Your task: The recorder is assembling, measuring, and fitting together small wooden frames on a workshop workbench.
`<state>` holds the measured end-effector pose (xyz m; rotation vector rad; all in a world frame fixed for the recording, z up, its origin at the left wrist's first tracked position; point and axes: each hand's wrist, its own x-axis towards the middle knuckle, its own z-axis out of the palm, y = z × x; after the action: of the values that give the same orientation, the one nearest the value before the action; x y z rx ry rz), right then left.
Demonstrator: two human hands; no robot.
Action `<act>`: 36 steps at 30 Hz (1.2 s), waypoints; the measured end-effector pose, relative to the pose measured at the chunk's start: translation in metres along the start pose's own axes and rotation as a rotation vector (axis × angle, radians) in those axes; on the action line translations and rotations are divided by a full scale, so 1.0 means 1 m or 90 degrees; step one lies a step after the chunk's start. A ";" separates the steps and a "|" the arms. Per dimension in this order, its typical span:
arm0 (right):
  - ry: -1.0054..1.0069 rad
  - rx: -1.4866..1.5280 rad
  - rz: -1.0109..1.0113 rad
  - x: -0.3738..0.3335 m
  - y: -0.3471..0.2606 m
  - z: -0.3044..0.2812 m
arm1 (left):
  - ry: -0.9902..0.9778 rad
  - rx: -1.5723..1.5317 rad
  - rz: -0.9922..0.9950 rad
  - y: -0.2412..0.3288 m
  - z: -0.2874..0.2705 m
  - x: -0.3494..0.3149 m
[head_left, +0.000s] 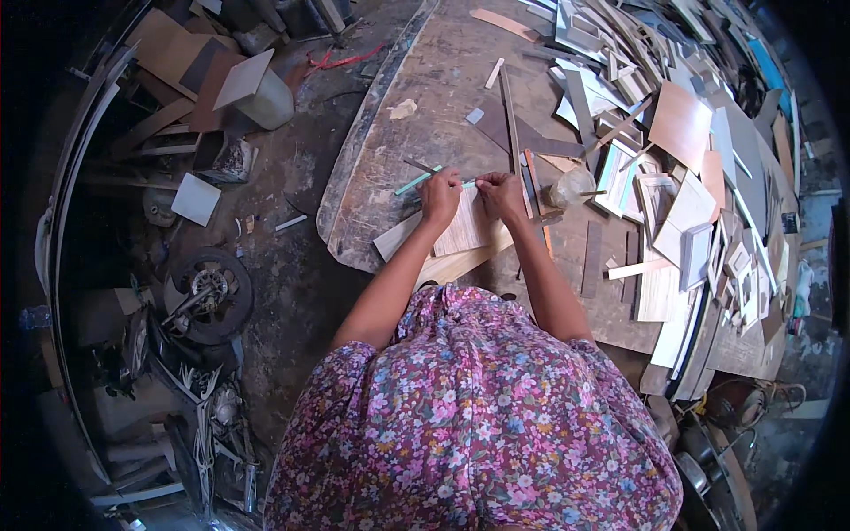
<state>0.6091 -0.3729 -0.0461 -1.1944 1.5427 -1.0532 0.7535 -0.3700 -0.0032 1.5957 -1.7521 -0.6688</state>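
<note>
A light wood-grain panel (pixel 464 228) lies in front of me on the worktable, one end tilted toward my body. My left hand (pixel 440 198) is closed at its far left corner, and a thin pale-green strip (pixel 414 182) sticks out leftward from the fingers. A slim dark piece (pixel 420 165) also juts out beside that strip; its other end is hidden by the hand. My right hand (pixel 502 195) pinches at the panel's far edge, where a bit of pale green shows between both hands. Under the panel lie more pale wooden boards (pixel 460 265).
Right of my hands stand a cloudy round container (pixel 571 188) and a long dark strip (pixel 511 119). Offcuts and boards (pixel 682 133) pile up along the table's right side. A wheel (pixel 208 295) and a pale bucket (pixel 273 102) are on the floor at left.
</note>
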 end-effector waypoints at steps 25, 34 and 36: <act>0.111 -0.650 -0.355 -0.069 -0.035 0.029 | 0.126 0.260 0.194 -0.022 -0.033 -0.053; 0.103 -0.631 -0.340 -0.070 -0.038 0.036 | 0.140 0.265 0.109 -0.023 -0.034 -0.055; 0.087 -0.628 -0.349 -0.071 -0.040 0.039 | 0.134 0.276 0.108 -0.024 -0.035 -0.055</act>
<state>0.6659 -0.3142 -0.0065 -2.3518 1.9702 -0.6738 0.7971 -0.3158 -0.0055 1.6956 -1.9292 -0.0341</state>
